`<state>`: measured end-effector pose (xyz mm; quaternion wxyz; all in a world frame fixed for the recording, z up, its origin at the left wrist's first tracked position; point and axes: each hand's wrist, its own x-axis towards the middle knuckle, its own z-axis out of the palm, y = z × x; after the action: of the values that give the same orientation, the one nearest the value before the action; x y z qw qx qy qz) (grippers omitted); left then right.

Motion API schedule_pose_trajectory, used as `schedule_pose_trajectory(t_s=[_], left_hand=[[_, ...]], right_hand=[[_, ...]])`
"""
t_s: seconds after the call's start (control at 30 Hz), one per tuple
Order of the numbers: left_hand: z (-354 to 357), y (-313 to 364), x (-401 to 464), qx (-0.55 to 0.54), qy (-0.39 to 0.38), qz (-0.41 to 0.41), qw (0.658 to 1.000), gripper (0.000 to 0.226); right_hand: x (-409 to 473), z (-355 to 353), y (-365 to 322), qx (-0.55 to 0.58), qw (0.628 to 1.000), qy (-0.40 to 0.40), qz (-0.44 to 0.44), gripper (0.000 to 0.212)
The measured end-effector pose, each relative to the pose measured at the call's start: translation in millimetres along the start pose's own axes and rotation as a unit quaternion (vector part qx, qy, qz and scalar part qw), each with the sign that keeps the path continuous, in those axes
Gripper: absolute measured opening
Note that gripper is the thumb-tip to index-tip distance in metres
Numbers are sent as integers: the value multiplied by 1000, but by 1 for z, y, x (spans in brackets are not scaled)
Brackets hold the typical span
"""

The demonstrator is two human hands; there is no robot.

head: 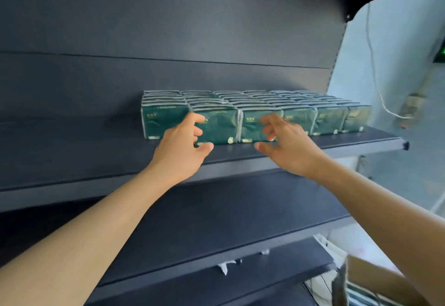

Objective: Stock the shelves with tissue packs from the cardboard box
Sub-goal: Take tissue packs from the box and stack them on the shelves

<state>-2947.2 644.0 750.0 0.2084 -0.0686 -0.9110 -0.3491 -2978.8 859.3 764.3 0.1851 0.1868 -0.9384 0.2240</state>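
Green tissue packs [240, 115] stood in rows at the centre of the frame on the dark shelf [72, 151], their long row running left to right. The left hand [179, 146] curled loosely against the front of one pack, while the right hand [286, 142] hovered half open just before the next (neither clearly gripped). The cardboard box [375, 279] sat lower right.

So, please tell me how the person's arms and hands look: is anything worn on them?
Both forearms are bare as far as the picture shows, with no sleeves visible. The left hand and right hand wear no gloves; I see no rings, watch or bracelets.
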Motion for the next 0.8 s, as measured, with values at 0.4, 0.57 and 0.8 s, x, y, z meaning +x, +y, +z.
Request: schedule_pose_trajectory(t_s=[0.4,0.57,0.8], left_hand=[[183,79,-92,-99,-194,-4,976,34],[280,120,-128,-85,-262,-16,961,28],[416,164,-190,-63,-317,-90,942,25]], right_hand=[[-173,-14,134,-13,980,-57,193,48],[-246,-18,215,-1,965,-88,248,42],[-355,-9,343,12,938,-176,299,43]])
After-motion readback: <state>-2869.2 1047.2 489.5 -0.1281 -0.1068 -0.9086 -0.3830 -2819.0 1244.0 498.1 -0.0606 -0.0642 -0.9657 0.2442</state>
